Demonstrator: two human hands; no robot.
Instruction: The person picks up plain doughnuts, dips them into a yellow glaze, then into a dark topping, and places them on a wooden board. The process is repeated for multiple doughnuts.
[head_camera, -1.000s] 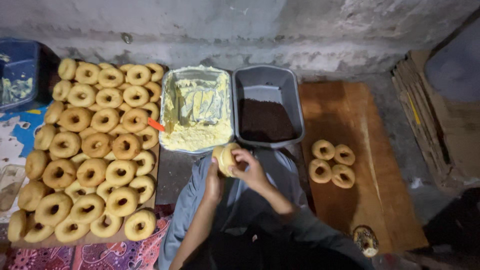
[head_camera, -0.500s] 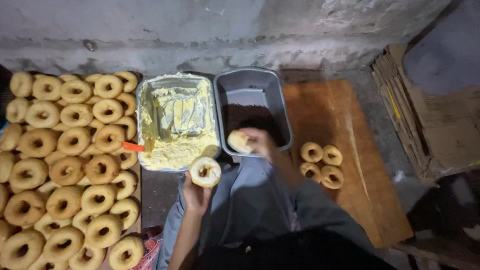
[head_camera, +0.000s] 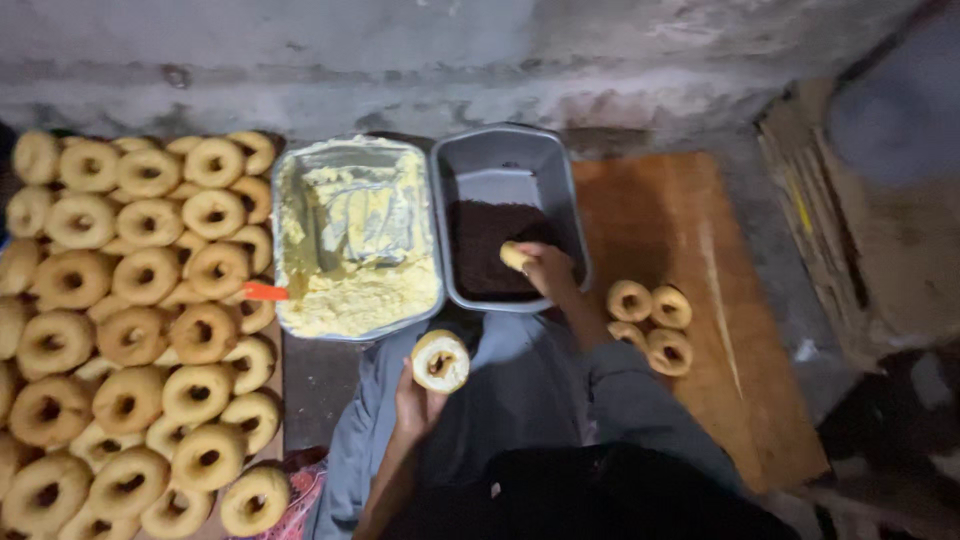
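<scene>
My left hand (head_camera: 412, 405) holds up a ring doughnut half (head_camera: 440, 360) whose cut face is spread with pale cream, just below the cream tray. My right hand (head_camera: 547, 268) presses another doughnut piece (head_camera: 516, 257) down into the dark crumbs (head_camera: 490, 262) inside a grey tray (head_camera: 505, 152). To its left stands a metal tray of yellowish cream (head_camera: 355, 290), scraped partly bare at the back. Both forearms reach out over my lap in grey cloth (head_camera: 520, 390).
Many plain ring doughnuts (head_camera: 130, 320) lie packed in rows at the left. A small group of finished doughnuts (head_camera: 650, 318) sits on a wooden board (head_camera: 690, 250) at the right. An orange handle (head_camera: 262, 292) pokes out beside the cream tray. Folded cardboard (head_camera: 870, 230) leans at the far right.
The two halves were together in both hands a second ago. My right hand has carried one piece into the dark crumb tray, while my left has dropped slightly with the creamed half.
</scene>
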